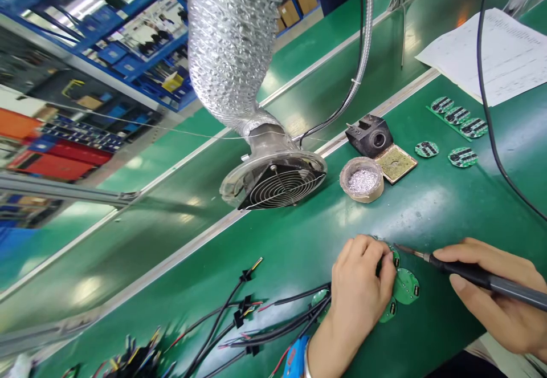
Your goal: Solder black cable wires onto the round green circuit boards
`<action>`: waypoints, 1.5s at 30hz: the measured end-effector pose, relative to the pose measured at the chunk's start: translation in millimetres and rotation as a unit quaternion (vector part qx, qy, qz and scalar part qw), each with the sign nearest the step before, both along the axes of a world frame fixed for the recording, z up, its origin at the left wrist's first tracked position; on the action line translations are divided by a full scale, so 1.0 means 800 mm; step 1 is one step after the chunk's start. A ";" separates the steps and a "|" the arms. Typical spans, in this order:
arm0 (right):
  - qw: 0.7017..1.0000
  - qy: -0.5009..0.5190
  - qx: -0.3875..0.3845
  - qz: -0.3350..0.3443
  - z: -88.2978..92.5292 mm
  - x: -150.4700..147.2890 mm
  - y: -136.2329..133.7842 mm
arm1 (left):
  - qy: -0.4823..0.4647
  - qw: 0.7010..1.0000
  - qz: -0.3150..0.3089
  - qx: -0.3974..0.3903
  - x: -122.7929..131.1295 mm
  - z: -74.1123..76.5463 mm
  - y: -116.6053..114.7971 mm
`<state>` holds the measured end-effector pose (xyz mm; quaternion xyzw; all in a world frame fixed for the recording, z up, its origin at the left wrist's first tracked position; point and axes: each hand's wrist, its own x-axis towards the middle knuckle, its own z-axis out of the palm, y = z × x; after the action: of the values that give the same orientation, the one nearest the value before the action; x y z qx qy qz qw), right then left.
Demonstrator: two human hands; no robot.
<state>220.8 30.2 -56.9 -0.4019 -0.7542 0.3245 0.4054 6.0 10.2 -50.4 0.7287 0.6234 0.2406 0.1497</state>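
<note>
My left hand (359, 292) is curled, fingers pressing down on a round green circuit board (405, 285) on the green bench mat (448, 207); more round boards lie partly under the hand. Black cables (282, 324) run from under that hand to the left. My right hand (499, 298) grips a soldering iron (470, 272) like a pen. Its tip points left and sits at the edge of the board near my left fingertips.
A silver flexible fume duct with a fan grille (277, 181) hangs over the bench. A soldering iron stand with sponge (382, 147) and a cup of solder dross (362, 179) sit behind. Several round boards (457, 117), a paper sheet (496, 53), and wire bundles (128, 358) lie around.
</note>
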 end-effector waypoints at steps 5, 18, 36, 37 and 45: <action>1.000 0.017 -0.009 -0.022 -0.003 -0.006 -0.003 | 0.020 0.999 0.011 0.023 0.002 -0.005 0.000; 0.998 -0.026 0.047 0.021 -0.003 0.001 0.006 | 0.037 0.998 0.036 0.035 0.008 -0.004 0.000; 0.996 -0.023 0.073 -0.050 0.004 -0.003 0.003 | 0.068 0.997 0.034 -0.003 0.008 0.005 0.007; 0.995 -0.024 0.073 -0.056 0.001 -0.009 0.001 | 0.071 0.997 0.033 -0.004 0.008 0.005 0.007; 0.981 -0.135 0.140 0.015 -0.022 -0.040 -0.003 | 0.111 0.992 0.028 -0.047 0.012 0.008 0.012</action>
<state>188.7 27.7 -74.3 -0.3702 -0.8458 0.1643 0.3473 16.0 19.9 -43.6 0.7255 0.6667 0.1325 0.1074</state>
